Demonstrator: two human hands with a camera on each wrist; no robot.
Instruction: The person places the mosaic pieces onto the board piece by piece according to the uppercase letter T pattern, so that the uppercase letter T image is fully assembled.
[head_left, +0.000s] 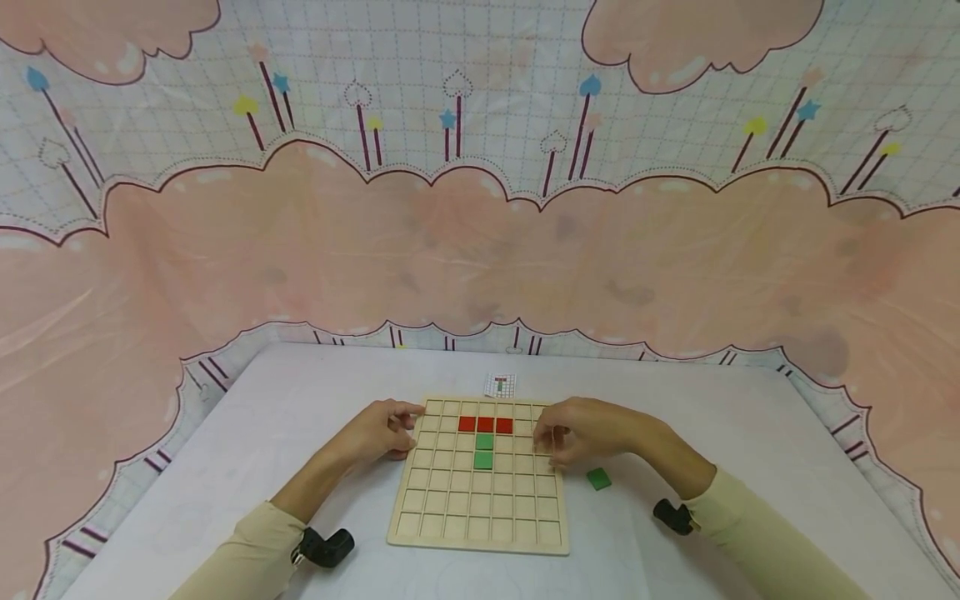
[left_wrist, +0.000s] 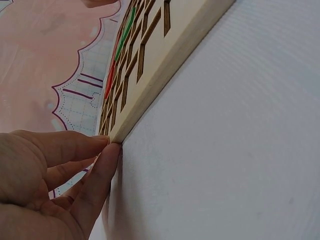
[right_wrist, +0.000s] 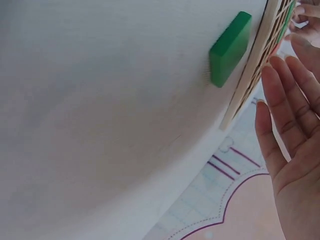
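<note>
A light wooden grid board [head_left: 480,548] lies on the table, with three red tiles [head_left: 486,425] in a row near its far side. Two green tiles [head_left: 483,460] run down from the middle red one. My left hand [head_left: 378,429] holds the board's left edge near the far corner; in the left wrist view thumb and forefinger meet at that edge. Over the right edge, my right hand [head_left: 581,429] has loosely bent fingers with nothing visible between them. A loose green tile [right_wrist: 230,50] lies on the table just right of the board, below the right hand.
Behind the board lies a small card [head_left: 500,385] printed with a red and green T pattern on a grid. A white cloth covers the table [head_left: 300,375]. Dark wrist cameras [head_left: 324,547] hang under both sleeves. A patterned peach curtain [head_left: 480,250] stands around the table.
</note>
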